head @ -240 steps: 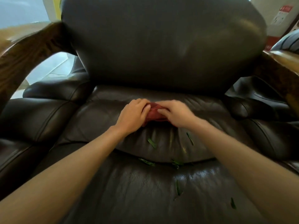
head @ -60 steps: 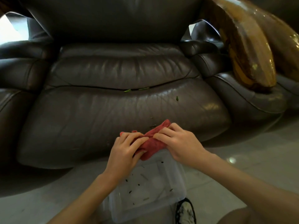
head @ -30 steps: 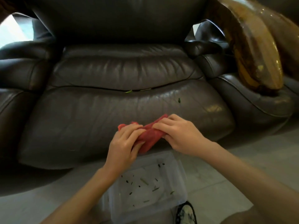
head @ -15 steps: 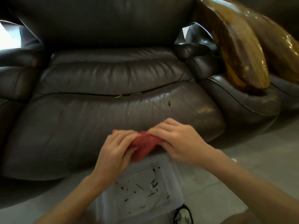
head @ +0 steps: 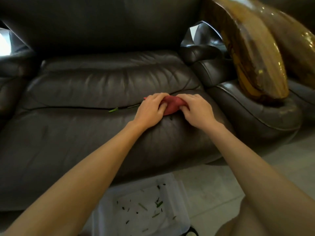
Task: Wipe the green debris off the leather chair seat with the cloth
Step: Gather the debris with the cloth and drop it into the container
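Note:
The dark brown leather chair seat fills the middle of the head view. A bunched red cloth rests on the seat near its cross seam, right of centre. My left hand and my right hand both press down on it and grip it from either side. A green sliver lies in the seam to the left of my hands, with a thinner strand next to it. A dark speck sits on the leather just below the cloth.
A clear plastic box stands on the pale floor in front of the chair, with several green bits inside. A glossy wooden armrest rises at the right above a padded leather arm. A shoe tip shows at the bottom edge.
Both hands have carried the red cloth from above the plastic box up onto the seat, to the seam right of centre. The view has shifted closer to the chair.

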`<state>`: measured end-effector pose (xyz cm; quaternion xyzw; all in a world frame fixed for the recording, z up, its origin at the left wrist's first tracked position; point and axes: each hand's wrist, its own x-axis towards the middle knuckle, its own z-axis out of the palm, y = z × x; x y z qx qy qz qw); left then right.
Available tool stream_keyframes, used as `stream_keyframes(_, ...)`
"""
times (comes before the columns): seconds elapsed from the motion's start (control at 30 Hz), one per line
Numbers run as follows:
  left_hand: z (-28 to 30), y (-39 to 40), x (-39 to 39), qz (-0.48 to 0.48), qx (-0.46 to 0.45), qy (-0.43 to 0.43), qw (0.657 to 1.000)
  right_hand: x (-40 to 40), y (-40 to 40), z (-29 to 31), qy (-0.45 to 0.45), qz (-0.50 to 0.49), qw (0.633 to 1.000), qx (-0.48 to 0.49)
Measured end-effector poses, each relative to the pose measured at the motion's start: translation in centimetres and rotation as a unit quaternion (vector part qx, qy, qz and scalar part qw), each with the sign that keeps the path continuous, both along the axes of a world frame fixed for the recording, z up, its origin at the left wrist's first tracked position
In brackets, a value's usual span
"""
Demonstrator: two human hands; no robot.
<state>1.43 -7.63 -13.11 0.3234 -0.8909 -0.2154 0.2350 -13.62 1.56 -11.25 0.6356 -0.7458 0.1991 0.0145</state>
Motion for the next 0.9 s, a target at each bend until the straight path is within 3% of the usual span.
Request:
stream_keyframes(0.13, -0.8, 0.3, 0.8, -0.024, -0.025, -0.032, 0.999, 0.8, 0.8, -0.4, 0.008, 0.006, 1.0, -0.01)
stream_keyframes(0.53, -2.1, 8.3, 7.1, -0.024, -0.14, -0.02, 0.99, 6.6, 9.5, -1.8, 0.005, 0.061, 0.998, -0.028)
stream_keyframes(0.77, -3.5, 12.9, 10.7, -0.006, -0.154, -0.015, 0.988, 9.4, 13.3, -2.6, 0.012, 0.113, 0.993, 0.024)
stream_keyframes(0.9, -5.0, 14.9, 13.1, -0.05, -0.183, -0.038, 0.981, 10.2, 14.8, -3.2, 0.009, 0.191, 0.977, 0.097)
